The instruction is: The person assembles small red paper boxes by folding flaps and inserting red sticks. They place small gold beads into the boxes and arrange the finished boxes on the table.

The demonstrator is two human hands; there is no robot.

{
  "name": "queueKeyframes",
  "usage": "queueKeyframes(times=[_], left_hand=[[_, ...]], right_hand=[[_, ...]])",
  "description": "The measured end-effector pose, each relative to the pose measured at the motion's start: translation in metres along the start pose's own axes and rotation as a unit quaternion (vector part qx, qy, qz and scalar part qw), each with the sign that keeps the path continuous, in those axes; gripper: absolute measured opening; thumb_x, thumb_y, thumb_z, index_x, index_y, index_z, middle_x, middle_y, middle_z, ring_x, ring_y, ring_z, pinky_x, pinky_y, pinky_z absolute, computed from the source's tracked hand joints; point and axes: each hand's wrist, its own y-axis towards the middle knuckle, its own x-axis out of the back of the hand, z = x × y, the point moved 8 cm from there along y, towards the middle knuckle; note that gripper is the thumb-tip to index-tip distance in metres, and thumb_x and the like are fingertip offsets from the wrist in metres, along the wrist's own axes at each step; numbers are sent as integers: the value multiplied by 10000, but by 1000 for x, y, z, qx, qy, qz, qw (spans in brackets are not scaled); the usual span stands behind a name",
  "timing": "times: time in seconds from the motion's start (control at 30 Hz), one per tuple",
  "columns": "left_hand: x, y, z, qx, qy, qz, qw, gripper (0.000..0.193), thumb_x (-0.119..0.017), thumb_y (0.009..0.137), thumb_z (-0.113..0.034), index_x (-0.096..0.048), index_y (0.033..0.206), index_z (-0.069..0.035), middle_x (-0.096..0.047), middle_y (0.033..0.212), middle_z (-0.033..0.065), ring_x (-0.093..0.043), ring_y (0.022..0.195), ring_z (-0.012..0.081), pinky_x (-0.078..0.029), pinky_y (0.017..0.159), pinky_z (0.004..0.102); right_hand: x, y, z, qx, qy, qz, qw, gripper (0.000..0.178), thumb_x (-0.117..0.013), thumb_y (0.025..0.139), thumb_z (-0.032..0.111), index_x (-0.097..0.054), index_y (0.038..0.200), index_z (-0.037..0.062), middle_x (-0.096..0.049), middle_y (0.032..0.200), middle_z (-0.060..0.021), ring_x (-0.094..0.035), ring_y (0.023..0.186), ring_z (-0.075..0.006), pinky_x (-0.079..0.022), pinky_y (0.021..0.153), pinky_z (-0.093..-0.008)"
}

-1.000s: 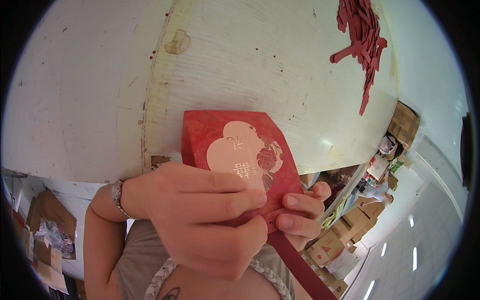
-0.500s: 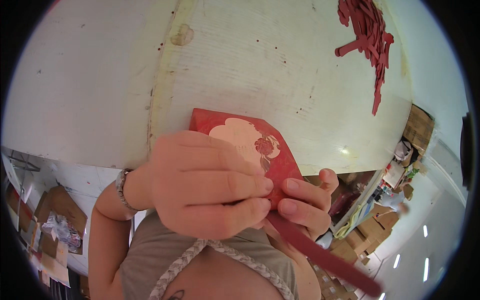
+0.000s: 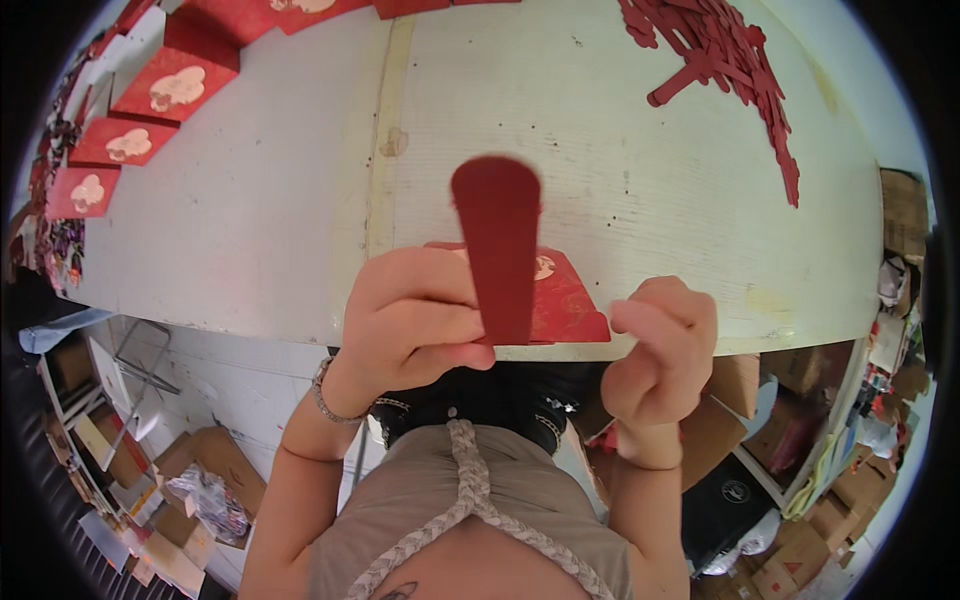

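Observation:
A dark red strap with a rounded end stands up close to the camera, and my left hand is closed on its lower part. Behind the strap, at the table's near edge, is a red box with a pale printed patch. The strap and my left hand hide much of it; whether the strap joins the box cannot be seen. My right hand is just off the box's right corner. Its fingers are loosely bent, a little blurred, with nothing visible in them.
A pile of dark red straps lies at the far right of the pale table. Several red boxes with pale patches line the far left edge. Cardboard boxes stand on the floor at left, and a black box at lower right.
The strap has swung from pointing lower right to standing upright before the box. My right hand has left the box and moved right. The view has widened, bringing in the boxes at left.

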Motion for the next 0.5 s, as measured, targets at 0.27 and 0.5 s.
queueKeyframes(times=[0.27, 0.5], left_hand=[[1, -4, -8, -25, 25, -10, 999, 294, -788, 662, -67, -637, 913, -91, -659, 965, 119, -666, 783, 284, -549, 665, 353], [2, -8, -14, -30, 81, -9, 996, 319, -703, 665, -42, -607, 961, -110, -630, 977, 124, -656, 825, 293, -561, 680, 375]], right_hand=[[-19, 6, 6, 135, 60, 131, 980, 267, -779, 662, 65, -675, 908, 53, -424, 790, -32, -439, 605, -192, -363, 491, -300], [-22, 15, 12, 226, 102, 86, 965, 189, -690, 582, -12, -650, 767, -12, -404, 651, -13, -400, 533, -134, -332, 427, -251]])
